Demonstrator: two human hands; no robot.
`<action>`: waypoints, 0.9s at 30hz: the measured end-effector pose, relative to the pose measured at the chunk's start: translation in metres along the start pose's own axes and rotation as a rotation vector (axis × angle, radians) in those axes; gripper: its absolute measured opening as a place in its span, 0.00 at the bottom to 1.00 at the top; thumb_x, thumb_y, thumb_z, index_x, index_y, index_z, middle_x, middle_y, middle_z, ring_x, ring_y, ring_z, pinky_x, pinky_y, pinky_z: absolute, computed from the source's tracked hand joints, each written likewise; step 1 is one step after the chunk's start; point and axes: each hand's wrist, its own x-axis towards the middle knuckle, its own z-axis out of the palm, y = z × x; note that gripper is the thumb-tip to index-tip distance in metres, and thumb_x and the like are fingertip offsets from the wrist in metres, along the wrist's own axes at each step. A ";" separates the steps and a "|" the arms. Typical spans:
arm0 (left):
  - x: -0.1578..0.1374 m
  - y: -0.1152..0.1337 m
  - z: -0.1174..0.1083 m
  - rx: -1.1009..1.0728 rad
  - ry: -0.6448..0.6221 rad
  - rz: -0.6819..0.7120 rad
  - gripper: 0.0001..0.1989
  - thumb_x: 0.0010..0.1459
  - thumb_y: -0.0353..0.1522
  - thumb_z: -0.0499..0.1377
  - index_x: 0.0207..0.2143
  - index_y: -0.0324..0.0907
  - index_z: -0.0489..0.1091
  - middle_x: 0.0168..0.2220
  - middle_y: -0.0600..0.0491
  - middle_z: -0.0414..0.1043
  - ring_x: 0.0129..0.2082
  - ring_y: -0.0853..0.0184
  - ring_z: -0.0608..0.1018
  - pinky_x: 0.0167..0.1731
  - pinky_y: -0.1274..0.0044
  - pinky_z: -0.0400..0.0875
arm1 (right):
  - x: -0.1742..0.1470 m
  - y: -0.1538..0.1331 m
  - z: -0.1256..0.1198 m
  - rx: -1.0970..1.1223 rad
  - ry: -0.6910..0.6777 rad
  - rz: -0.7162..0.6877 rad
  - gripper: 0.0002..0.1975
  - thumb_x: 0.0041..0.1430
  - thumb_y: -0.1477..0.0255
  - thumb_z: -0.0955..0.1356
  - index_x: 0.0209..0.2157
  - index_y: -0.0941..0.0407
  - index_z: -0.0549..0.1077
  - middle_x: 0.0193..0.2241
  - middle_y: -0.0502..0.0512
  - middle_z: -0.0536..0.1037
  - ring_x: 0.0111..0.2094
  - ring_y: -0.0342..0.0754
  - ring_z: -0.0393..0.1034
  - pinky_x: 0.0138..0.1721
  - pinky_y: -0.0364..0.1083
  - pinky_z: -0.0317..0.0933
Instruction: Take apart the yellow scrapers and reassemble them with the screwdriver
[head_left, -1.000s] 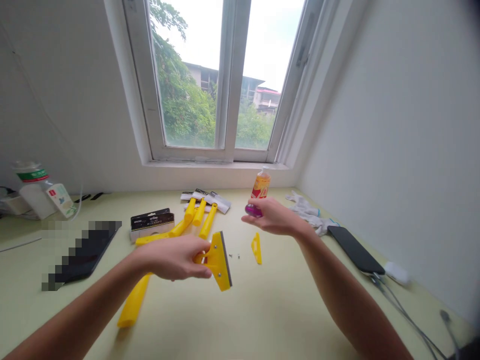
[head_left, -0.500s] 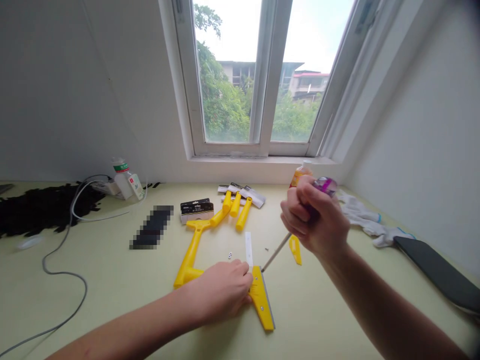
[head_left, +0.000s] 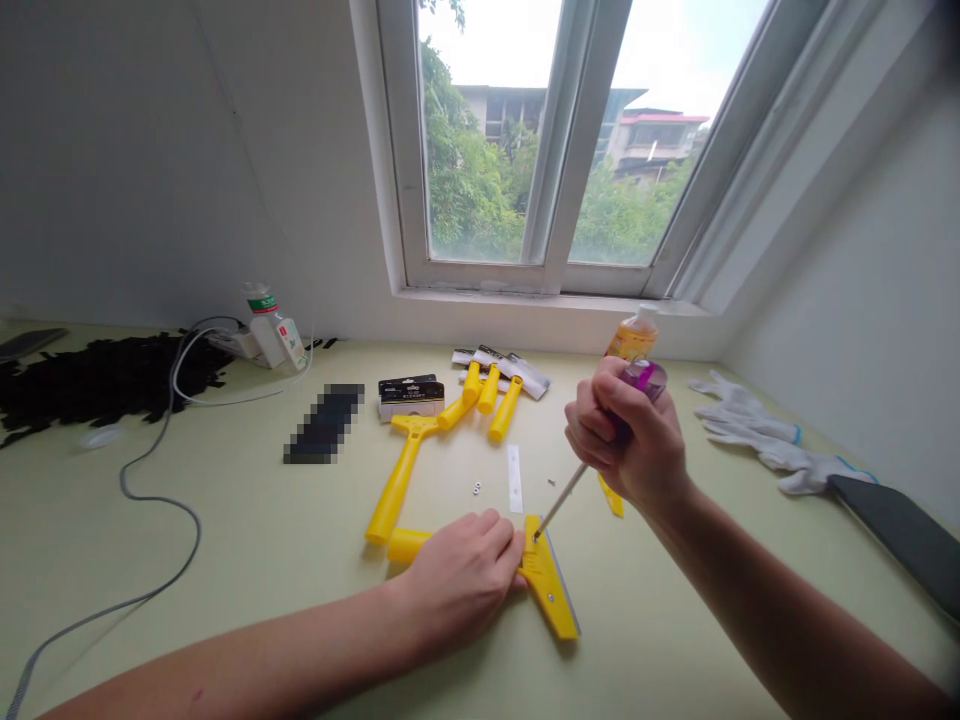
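Here my left hand (head_left: 469,565) clamps the yellow scraper (head_left: 550,588) while my right hand (head_left: 634,430), closed round the screwdriver (head_left: 562,499), holds its tip at the far screw (head_left: 535,538).

On my feed I count two yellow scraper heads (head_left: 551,588), one screwdriver (head_left: 562,499), one white strip (head_left: 514,480), two nuts (head_left: 476,488), one loose screw (head_left: 551,482).

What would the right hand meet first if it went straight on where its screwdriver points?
Probably the upper screw on the yellow scraper; the screwdriver in the right hand ends there, though exact contact is unclear.
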 end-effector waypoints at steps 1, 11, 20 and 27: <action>0.000 0.000 0.000 -0.001 0.000 -0.003 0.17 0.69 0.35 0.47 0.48 0.33 0.69 0.37 0.46 0.71 0.35 0.61 0.71 0.35 0.69 0.70 | 0.000 0.000 0.000 -0.002 0.004 0.003 0.16 0.57 0.68 0.70 0.23 0.53 0.59 0.13 0.40 0.58 0.11 0.35 0.45 0.09 0.35 0.43; 0.001 -0.001 -0.002 -0.018 -0.018 0.002 0.16 0.68 0.36 0.49 0.47 0.34 0.69 0.37 0.46 0.70 0.35 0.61 0.72 0.35 0.70 0.70 | -0.004 0.004 0.004 -0.073 -0.015 -0.039 0.17 0.60 0.66 0.69 0.25 0.53 0.57 0.14 0.39 0.57 0.11 0.35 0.48 0.10 0.35 0.44; 0.000 0.000 0.001 -0.026 -0.002 -0.005 0.16 0.68 0.35 0.48 0.48 0.34 0.69 0.37 0.46 0.70 0.36 0.61 0.72 0.36 0.69 0.71 | -0.001 -0.011 -0.012 -1.148 0.128 -0.550 0.10 0.62 0.64 0.68 0.43 0.51 0.68 0.34 0.50 0.72 0.26 0.42 0.67 0.29 0.44 0.61; 0.000 -0.001 -0.002 -0.042 -0.014 0.009 0.16 0.68 0.37 0.48 0.46 0.35 0.69 0.38 0.48 0.70 0.35 0.61 0.71 0.37 0.70 0.71 | 0.021 -0.078 -0.029 -2.015 -0.120 -0.315 0.26 0.66 0.54 0.58 0.20 0.54 0.69 0.11 0.49 0.61 0.15 0.43 0.53 0.22 0.45 0.43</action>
